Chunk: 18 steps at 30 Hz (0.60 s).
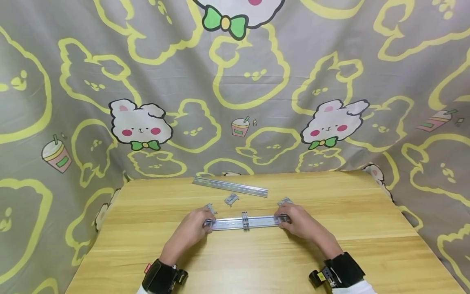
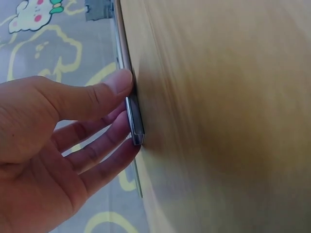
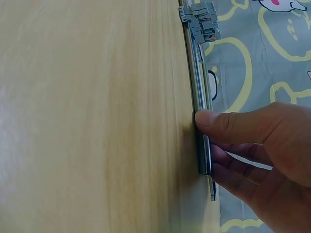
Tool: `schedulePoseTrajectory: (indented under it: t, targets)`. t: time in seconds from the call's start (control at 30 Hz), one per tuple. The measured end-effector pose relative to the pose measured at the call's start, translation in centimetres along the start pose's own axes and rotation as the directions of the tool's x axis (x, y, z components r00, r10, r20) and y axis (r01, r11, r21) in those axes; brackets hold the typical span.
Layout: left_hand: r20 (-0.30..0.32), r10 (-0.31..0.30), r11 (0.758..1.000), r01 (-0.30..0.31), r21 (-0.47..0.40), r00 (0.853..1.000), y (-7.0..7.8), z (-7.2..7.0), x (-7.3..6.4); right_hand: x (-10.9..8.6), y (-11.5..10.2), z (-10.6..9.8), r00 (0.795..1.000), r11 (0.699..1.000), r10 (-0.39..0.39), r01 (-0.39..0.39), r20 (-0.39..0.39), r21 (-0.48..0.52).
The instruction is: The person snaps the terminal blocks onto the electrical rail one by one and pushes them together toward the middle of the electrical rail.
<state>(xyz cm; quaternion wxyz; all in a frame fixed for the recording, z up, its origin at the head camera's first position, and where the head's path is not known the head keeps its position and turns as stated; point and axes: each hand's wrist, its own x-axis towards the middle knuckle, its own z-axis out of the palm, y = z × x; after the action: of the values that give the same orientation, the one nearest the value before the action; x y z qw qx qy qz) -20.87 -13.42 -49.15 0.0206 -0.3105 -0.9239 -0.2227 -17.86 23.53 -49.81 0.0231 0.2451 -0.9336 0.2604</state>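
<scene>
A slotted metal DIN rail (image 1: 227,223) lies crosswise over the table in the head view. My left hand (image 1: 194,226) grips its left end, and my right hand (image 1: 299,221) grips the right end. In the left wrist view the thumb presses one long edge of the rail (image 2: 136,119) while the fingers curl under the other. The right wrist view shows the same kind of pinch, thumb against fingers, near the end of the rail (image 3: 202,155). Grey DIN-rail clips (image 1: 245,221) sit side by side across the rail's middle, standing out from it in the right wrist view.
Behind the hands a second slotted rail (image 1: 231,186) lies slantwise near the table's back edge. Loose grey clips rest between the rails: one in the middle (image 1: 231,199), one by the left hand (image 1: 211,208), one by the right (image 1: 284,201). A patterned curtain (image 1: 205,122) hangs behind the table.
</scene>
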Motion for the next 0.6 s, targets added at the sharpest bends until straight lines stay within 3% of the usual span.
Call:
schedulePoseTrajectory:
  t: [0.2,0.37,0.53,0.6]
  targets:
    - [0.018,-0.015,0.997,0.016,-0.07,1.0,-0.3,0.0,0.1,-0.1,0.1,-0.1,1.0,1.0,-0.001,0.001,0.003,0.005]
    - [0.019,-0.051,0.984,0.054,-0.17,0.999,-0.5,-1.0,0.3,0.1,-0.1,-0.5,0.999,0.999,-0.03,0.031,-0.033,0.018]
    - [0.014,-0.122,0.977,0.122,-0.175,0.992,-0.7,-3.0,1.9,1.2,-0.7,-1.4,0.997,0.998,-0.047,0.049,-0.065,0.028]
    - [0.017,-0.111,0.985,0.112,-0.133,0.994,-1.2,-3.7,3.0,1.9,-0.9,-1.6,0.997,0.998,-0.047,0.049,-0.065,0.033]
